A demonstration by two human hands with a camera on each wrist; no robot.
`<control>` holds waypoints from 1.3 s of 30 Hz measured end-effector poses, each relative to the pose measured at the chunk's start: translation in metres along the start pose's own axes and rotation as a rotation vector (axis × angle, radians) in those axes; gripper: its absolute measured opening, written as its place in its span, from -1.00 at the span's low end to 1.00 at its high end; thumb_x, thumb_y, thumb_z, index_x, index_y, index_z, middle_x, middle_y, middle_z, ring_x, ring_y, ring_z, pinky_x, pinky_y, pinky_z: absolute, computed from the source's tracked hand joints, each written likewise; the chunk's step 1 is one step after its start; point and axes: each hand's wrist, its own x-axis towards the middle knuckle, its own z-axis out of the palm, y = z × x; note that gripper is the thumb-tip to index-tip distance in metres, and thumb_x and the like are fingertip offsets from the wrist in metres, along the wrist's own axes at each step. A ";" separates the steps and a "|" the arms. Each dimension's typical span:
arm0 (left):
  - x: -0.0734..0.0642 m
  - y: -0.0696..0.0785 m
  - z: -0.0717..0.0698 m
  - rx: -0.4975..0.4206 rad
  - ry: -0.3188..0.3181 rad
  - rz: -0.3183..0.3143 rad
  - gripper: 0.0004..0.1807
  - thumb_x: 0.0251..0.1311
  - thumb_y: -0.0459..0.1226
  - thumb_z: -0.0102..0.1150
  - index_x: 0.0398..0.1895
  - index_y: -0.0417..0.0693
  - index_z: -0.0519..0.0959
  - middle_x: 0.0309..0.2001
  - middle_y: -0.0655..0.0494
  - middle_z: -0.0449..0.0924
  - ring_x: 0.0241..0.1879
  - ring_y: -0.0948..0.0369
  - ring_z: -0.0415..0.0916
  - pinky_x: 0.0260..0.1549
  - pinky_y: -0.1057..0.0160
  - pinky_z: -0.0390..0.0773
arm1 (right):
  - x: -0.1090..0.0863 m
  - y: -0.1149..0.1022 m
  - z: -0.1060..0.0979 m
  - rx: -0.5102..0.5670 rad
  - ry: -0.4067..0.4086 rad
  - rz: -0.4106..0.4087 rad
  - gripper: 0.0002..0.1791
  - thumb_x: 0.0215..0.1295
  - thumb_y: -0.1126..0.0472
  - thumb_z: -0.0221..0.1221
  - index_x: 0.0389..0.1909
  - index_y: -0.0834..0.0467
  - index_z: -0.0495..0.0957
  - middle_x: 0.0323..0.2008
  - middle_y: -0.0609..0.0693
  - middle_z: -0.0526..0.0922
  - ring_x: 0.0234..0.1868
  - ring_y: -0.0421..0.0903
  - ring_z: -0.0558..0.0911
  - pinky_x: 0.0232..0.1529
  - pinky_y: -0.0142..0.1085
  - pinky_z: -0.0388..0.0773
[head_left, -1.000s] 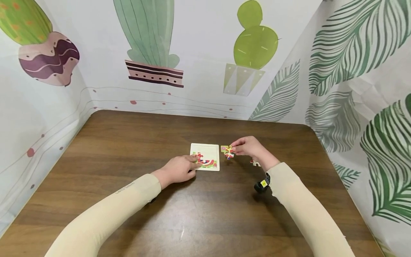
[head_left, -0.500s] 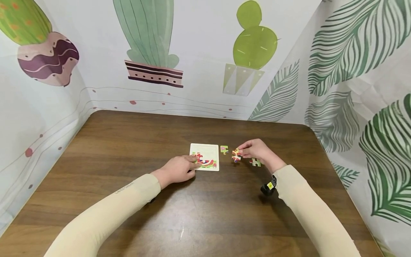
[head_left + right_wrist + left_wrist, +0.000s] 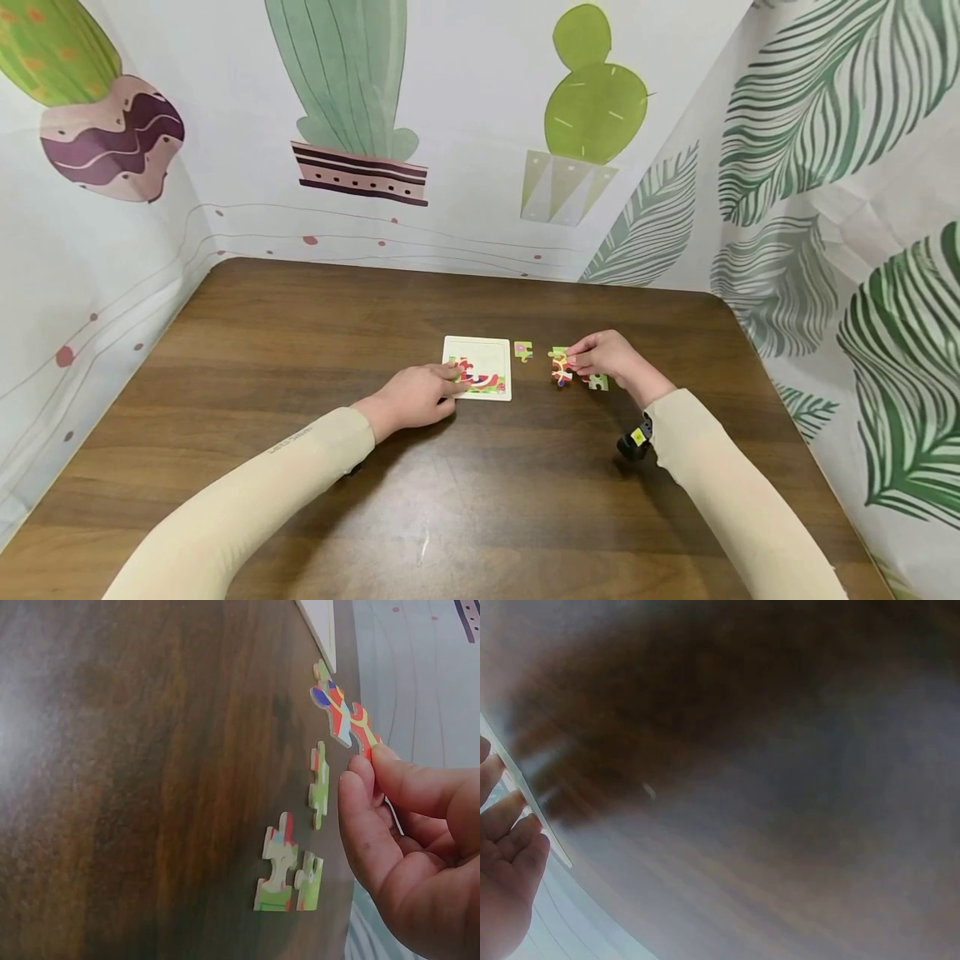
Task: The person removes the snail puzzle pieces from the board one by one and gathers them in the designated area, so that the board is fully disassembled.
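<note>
My right hand pinches a red, yellow and blue jigsaw piece between thumb and fingertips, held above the table. In the head view this jigsaw piece overlaps a green-edged one behind it. My left hand rests on the lower left of a square, white-framed puzzle tray, its fingers covering part of the picture. Red and green pieces lie in the tray's lower half, while its upper half shows the pale base. The left wrist view catches the fingers at the tray's edge.
A green piece with a pink flower lies just right of the tray. More loose pieces lie near the right hand, one green piece below the held one. The brown wooden table meets a printed cloth backdrop behind.
My right hand has moved right, away from the tray, carrying the jigsaw piece and uncovering the pink-flower piece beside the tray. The left hand has stayed on the tray.
</note>
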 end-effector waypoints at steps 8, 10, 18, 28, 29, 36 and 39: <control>-0.001 0.001 -0.001 0.002 -0.005 0.012 -0.56 0.32 -0.25 0.06 0.24 0.00 0.66 0.33 -0.06 0.59 0.37 0.03 0.54 0.29 0.02 0.57 | 0.004 0.005 -0.001 -0.022 -0.016 0.003 -0.66 0.38 0.44 0.19 0.07 0.60 0.53 -0.44 -0.10 0.72 -0.43 -0.34 0.65 -0.27 -0.43 0.71; -0.001 0.001 -0.002 0.000 -0.004 0.015 -0.56 0.32 -0.26 0.06 0.24 0.00 0.66 0.33 -0.07 0.59 0.37 0.03 0.54 0.29 0.02 0.57 | 0.005 0.007 -0.001 -0.023 -0.021 0.011 -0.66 0.38 0.46 0.18 0.07 0.61 0.52 -0.48 -0.14 0.70 -0.44 -0.34 0.64 -0.28 -0.45 0.70; -0.001 0.001 -0.001 0.003 -0.001 0.018 -0.55 0.31 -0.26 0.06 0.25 -0.01 0.66 0.34 -0.07 0.58 0.37 0.03 0.54 0.29 0.02 0.57 | 0.008 0.010 -0.002 -0.053 -0.020 0.025 -0.67 0.35 0.46 0.19 0.05 0.61 0.55 -0.49 -0.16 0.70 -0.45 -0.33 0.64 -0.25 -0.41 0.72; -0.001 0.001 0.000 -0.004 -0.009 0.007 -0.56 0.34 -0.25 0.05 0.25 -0.01 0.65 0.36 -0.07 0.56 0.38 0.02 0.52 0.30 0.02 0.56 | 0.010 0.009 -0.002 -0.117 0.017 0.035 -0.74 0.32 0.47 0.20 -0.05 0.60 0.60 -0.53 -0.10 0.67 -0.52 -0.28 0.58 -0.37 -0.44 0.69; -0.001 0.001 0.000 0.000 -0.003 0.011 -0.56 0.33 -0.25 0.06 0.25 -0.01 0.65 0.36 -0.07 0.57 0.38 0.03 0.52 0.30 0.02 0.56 | 0.010 0.009 -0.002 -0.127 0.019 0.031 -0.74 0.32 0.47 0.21 -0.07 0.59 0.61 -0.54 -0.10 0.66 -0.52 -0.28 0.58 -0.38 -0.44 0.68; -0.002 0.000 0.001 0.000 0.005 0.015 -0.56 0.33 -0.25 0.07 0.24 -0.01 0.66 0.36 -0.08 0.57 0.38 0.03 0.52 0.29 0.03 0.57 | 0.009 0.007 -0.001 -0.238 0.045 0.003 -0.80 0.30 0.42 0.25 -0.17 0.51 0.68 -0.52 -0.05 0.67 -0.52 -0.27 0.55 -0.43 -0.46 0.62; -0.002 0.000 0.000 -0.004 -0.003 0.009 -0.56 0.34 -0.24 0.07 0.25 -0.01 0.65 0.37 -0.08 0.56 0.39 0.03 0.51 0.29 0.02 0.57 | 0.009 0.007 0.000 -0.271 0.047 -0.005 -0.81 0.30 0.42 0.25 -0.18 0.49 0.69 -0.51 -0.03 0.68 -0.53 -0.26 0.55 -0.45 -0.46 0.60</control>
